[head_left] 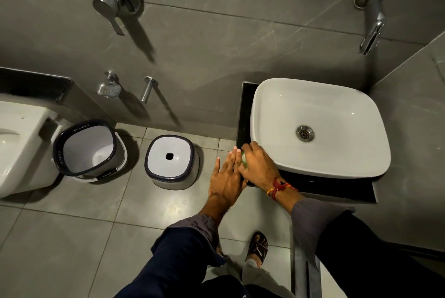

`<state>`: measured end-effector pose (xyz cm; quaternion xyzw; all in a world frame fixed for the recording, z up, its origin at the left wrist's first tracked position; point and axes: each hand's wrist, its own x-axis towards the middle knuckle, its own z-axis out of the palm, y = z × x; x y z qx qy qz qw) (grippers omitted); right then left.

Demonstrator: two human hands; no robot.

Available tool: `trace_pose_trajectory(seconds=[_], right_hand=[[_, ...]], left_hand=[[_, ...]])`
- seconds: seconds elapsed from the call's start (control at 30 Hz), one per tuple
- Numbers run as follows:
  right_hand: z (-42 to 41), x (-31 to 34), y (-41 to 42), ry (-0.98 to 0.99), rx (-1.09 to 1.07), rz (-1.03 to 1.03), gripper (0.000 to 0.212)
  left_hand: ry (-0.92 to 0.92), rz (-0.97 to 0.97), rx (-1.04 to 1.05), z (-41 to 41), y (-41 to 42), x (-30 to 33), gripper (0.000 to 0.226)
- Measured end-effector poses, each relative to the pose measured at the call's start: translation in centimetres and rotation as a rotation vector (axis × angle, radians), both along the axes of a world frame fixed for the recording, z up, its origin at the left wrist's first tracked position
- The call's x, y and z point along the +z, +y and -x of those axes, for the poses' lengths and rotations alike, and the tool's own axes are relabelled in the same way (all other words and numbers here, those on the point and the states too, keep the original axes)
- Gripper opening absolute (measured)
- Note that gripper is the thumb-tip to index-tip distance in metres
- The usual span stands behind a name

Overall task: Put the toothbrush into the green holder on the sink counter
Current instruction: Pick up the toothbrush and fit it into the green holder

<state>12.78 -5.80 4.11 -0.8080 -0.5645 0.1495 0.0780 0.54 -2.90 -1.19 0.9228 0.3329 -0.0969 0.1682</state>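
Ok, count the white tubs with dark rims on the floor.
2. The bucket stands by the toilet, open side up; the stool, with a hole in its top, stands between it and the sink counter.

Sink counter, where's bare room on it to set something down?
The black counter shows a bare strip along its front edge, right of the right hand. A narrower strip runs between the basin and the counter's left edge. The front left corner is crowded: both hands, left hand included, meet around the green holder.
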Motion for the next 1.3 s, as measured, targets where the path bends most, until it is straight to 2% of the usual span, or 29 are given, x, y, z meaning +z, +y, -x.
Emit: trace_pose_trajectory(seconds=[0.17,0.33,0.47,0.53,0.67,0.83,0.97,1.07,1.3], right_hand=[[-1.5,-0.1,-0.1,0.010,0.101,0.046,0.027],[-0.9,0.2,0.5,-0.107,0.036,0.077,0.026],[-0.5,0.0,0.0,-0.004,-0.062,0.031,0.035],[-0.6,-0.1,-0.4,0.035,-0.034,0.019,0.032],[-1.3,0.0,-0.2,0.015,-0.022,0.064,0.034],[-0.9,0.5,0.4,-0.044,-0.150,0.073,0.038],[0.0,0.4,0.4,0.069,-0.282,-0.015,0.034],[0.1,0.1,0.2,0.098,-0.268,-0.006,0.029],[0.4,0.2,0.9,0.068,-0.359,0.004,0.036]], left_hand=[[0.006,0.007,0.022,-0.2,-0.2,-0.1,0.085],[0.031,0.017,0.025,-0.4,-0.2,0.0,0.085],[0.049,-0.008,0.022,-0.4,-0.2,0.0,0.085],[0.043,-0.001,0.026,-0.3,-0.2,-0.1,0.085],[0.014,0.005,0.042,-0.5,-0.4,-0.1,0.087],[0.019,0.007,0.045,-0.7,-0.4,-0.2,0.087],[0.014,0.000,0.056,-0.6,-0.6,-0.3,0.088],[0.016,-0.005,0.061,-0.5,-0.7,-0.4,0.089],[0.046,-0.012,0.055,-0.9,-0.5,-0.3,0.089]])
